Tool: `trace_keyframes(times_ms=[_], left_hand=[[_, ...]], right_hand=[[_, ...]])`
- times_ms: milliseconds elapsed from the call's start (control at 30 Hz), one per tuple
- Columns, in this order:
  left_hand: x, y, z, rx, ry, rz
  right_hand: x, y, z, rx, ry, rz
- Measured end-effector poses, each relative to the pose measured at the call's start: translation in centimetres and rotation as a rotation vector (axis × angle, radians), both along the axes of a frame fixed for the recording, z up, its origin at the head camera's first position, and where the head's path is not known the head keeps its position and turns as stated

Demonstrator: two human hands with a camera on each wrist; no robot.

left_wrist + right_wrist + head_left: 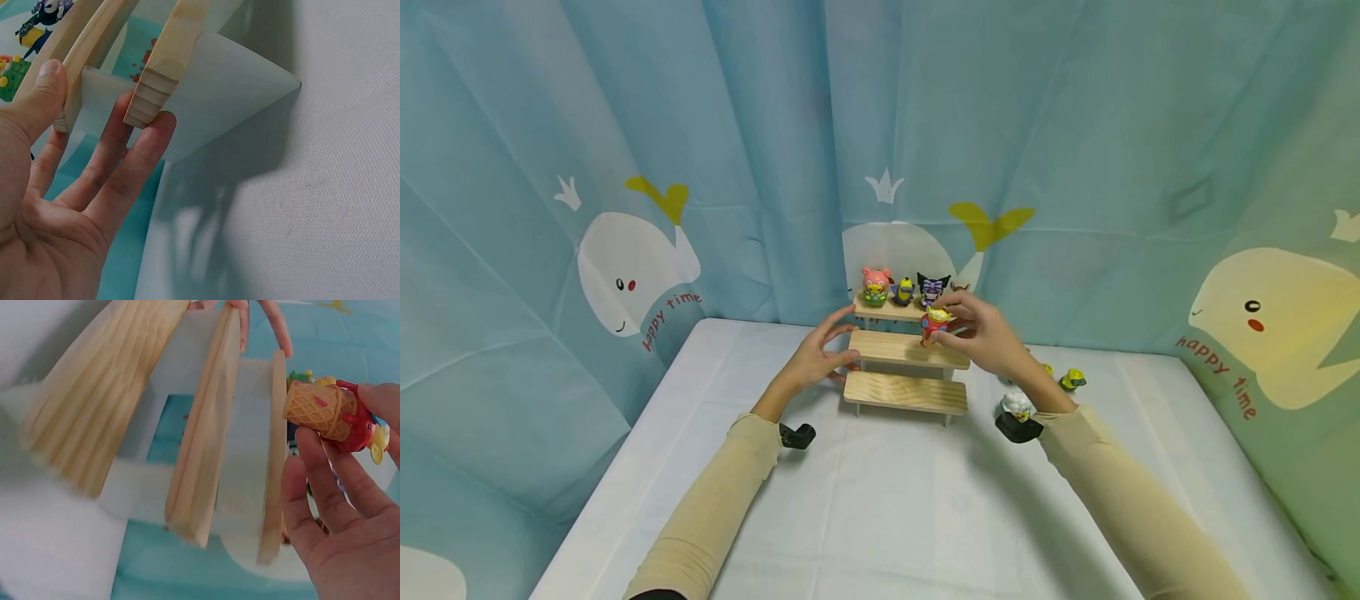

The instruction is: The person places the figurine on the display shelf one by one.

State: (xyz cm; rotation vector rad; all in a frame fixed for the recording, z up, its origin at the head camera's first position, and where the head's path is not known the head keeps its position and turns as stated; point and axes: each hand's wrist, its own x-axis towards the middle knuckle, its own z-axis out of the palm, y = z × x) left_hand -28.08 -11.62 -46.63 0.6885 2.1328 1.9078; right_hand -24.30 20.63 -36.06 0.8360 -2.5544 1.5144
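Observation:
A three-tier wooden display stand (906,392) with pale translucent supports stands on the white table. My left hand (814,357) holds its left end, thumb against one board (76,81) and fingertips at the end of another board (153,94). My right hand (985,333) pinches a toy figurine (322,412) with a waffle-cone base and a red and yellow top. In the head view this figurine overlaps the middle board near its right end. On the top board stand a pink-eared figurine (876,287), a small yellow and dark-blue one (903,291) and a black-eared one with a purple bow (933,288).
Right of the stand, partly behind the right forearm, are a white fluffy-topped figurine (1017,405) and a yellow one (1072,380). A brown figurine (959,287) shows partly behind the right hand. A blue whale-print curtain (775,167) hangs behind the table (880,500).

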Motion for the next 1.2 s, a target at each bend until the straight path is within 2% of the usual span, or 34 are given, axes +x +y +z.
trace_keyframes(times_ms=[133,367,633,1200], left_hand=[[-0.1,0.0,-0.1,0.002,0.008,-0.014],[-0.1,-0.1,-0.2,-0.002,-0.013,0.001],[0.0,0.0,0.0,-0.025,-0.005,0.009],[0.0,0.0,0.0,-0.008,-0.012,0.006]], right_hand=[[-0.6,-1.3,-0.3,0.008,-0.017,0.021],[-1.3,-3.4,-1.0,0.002,0.011,0.078],[-2.0,-6.0,-2.1,-0.057,0.021,0.125],[-2.7,-9.2,-3.7,-0.049,0.025,0.108]])
